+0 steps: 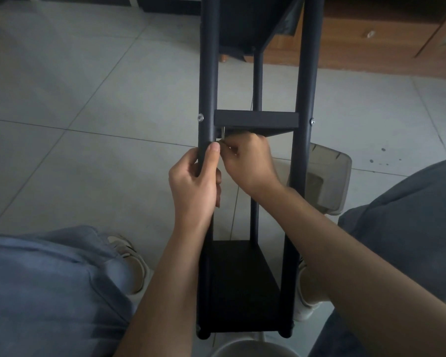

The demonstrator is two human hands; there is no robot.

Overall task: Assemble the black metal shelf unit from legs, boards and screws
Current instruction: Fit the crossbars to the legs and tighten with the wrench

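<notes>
The black metal shelf unit lies tilted away from me between my knees, its legs running up the head view. My left hand (196, 181) grips the left leg (208, 81) just below the middle board (255, 119). My right hand (247, 161) pinches a small metal tool (222, 134), likely a hex key, under the board's left end beside that leg. Screw heads show on the left leg (200, 117) and the right leg (312, 121) at board height. A lower board (240, 287) sits near my feet, and a further board (245, 24) is up top.
A translucent plastic container (327, 176) stands on the tiled floor right of the frame. A wooden cabinet (371, 39) runs along the back right. My knees in grey trousers flank the unit, and a round pale rim (242, 349) shows at the bottom edge.
</notes>
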